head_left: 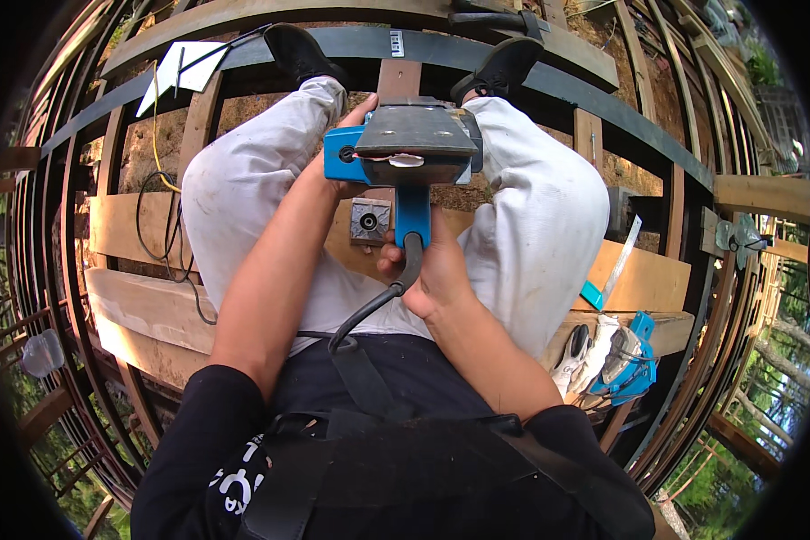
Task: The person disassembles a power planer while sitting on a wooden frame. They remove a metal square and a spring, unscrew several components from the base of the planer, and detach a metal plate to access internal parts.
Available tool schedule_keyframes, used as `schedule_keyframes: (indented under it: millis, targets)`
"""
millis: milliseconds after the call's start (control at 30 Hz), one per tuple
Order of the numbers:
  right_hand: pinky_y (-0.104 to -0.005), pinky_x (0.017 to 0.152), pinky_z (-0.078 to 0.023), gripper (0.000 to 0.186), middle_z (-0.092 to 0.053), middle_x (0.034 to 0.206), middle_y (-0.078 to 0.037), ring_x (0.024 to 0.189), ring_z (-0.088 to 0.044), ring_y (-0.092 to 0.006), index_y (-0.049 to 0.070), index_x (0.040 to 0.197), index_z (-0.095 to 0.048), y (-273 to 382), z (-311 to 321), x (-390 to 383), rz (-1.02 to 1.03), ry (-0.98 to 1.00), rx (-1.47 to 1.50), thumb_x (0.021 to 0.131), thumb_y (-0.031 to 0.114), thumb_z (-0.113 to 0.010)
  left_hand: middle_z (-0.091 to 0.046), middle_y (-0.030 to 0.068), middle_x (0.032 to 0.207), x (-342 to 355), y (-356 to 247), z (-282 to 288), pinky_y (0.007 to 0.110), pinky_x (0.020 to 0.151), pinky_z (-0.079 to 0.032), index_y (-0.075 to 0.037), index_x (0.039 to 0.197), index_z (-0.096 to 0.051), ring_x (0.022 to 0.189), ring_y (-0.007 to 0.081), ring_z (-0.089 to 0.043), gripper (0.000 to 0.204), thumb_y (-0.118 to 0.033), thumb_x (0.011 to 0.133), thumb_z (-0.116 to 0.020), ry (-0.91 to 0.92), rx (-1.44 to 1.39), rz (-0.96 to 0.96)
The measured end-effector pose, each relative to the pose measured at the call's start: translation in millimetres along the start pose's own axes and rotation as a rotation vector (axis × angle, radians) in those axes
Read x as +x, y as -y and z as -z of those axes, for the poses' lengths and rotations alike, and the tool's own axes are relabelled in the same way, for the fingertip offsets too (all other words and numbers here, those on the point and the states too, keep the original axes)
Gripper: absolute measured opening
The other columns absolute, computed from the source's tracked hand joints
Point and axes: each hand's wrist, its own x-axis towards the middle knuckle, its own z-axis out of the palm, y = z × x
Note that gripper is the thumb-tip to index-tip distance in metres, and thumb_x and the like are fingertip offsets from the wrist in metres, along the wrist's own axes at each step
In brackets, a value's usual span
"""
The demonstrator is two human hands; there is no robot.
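Note:
I hold a blue power tool (398,142) between my knees, its flat grey metal base facing up and a torn pale scrap on its near edge. My left hand (353,117) grips its left side, partly hidden behind the body. My right hand (427,270) is closed on the blue handle, from which a thick black cord (369,306) runs toward my waist. Behind the tool, a reddish-brown board (400,76) lies between my feet. Below it, a small metal block (369,220) with a round hole sits between my thighs.
A white square (180,63) with dark tools lies upper left, near yellow and black cables (162,225). A hammer (495,20) is at the top. At right lie a blue-handled square (592,294), gloves (594,351) and another blue tool (628,378). Gaps show between the beams (351,45).

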Motion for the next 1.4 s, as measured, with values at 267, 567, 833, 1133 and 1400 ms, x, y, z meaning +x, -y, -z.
schedule_keyframes:
  millis: [267, 567, 833, 1133, 1400]
  targets:
    - [-0.035, 0.058, -0.059, 0.036, -0.062, 0.099, -0.007, 0.075, -0.065, -0.017, 0.013, 0.121, -0.046, 7, 13, 2, 0.072, 0.163, -0.012, 0.096, 0.035, -0.058, -0.071, 0.0118, 0.1, -4, -8, -7, 0.039, 0.074, -0.059, -0.007, 0.112, -0.066, 0.085, 0.0239, -0.07, 0.045, -0.045, 0.089, -0.064, -0.07, -0.094, -0.144]
    - [-0.035, 0.084, -0.054, 0.055, -0.058, 0.121, -0.013, 0.103, -0.062, -0.0219, 0.001, 0.136, -0.041, 47, -14, -22, 0.188, 0.47, 0.053, 0.089, 0.022, -0.061, -0.063, 0.0131, 0.123, -103, -60, -95, 0.039, 0.101, -0.041, -0.003, 0.131, -0.054, 0.115, 0.0234, -0.058, 0.066, -0.057, 0.094, -0.045, 0.091, 0.394, -0.535]
    - [-0.0321, 0.1, -0.045, 0.079, -0.05, 0.13, -0.012, 0.118, -0.053, -0.019, 0.006, 0.145, -0.028, 80, -59, -50, 0.614, 0.373, -0.496, 0.076, -0.003, -0.064, -0.065, 0.006, 0.085, -137, -106, -159, 0.028, 0.076, -0.046, 0.003, 0.101, -0.067, 0.08, 0.0108, -0.056, 0.047, -0.04, 0.101, -0.047, -0.123, 0.935, -0.934]
    - [-0.0306, 0.053, -0.054, 0.091, -0.053, 0.099, -0.013, 0.061, -0.058, -0.0171, 0.021, 0.148, -0.025, 74, -75, -55, 0.633, 0.281, -0.628, 0.067, -0.012, -0.049, -0.068, 0.0198, 0.088, -130, -107, -97, 0.035, 0.084, -0.05, 0.006, 0.092, -0.064, 0.084, 0.0248, -0.065, 0.062, -0.04, 0.101, -0.023, -0.038, 0.731, -1.046]
    - [-0.0309, 0.054, -0.055, 0.098, -0.05, 0.099, -0.013, 0.062, -0.06, -0.0153, 0.024, 0.153, -0.01, 58, -71, -58, 0.668, 0.269, -0.696, 0.072, -0.011, -0.051, -0.064, 0.019, 0.083, -123, -95, -82, 0.036, 0.08, -0.048, 0.003, 0.083, -0.059, 0.082, 0.0267, -0.062, 0.069, -0.053, 0.098, -0.022, -0.07, 0.624, -1.119]
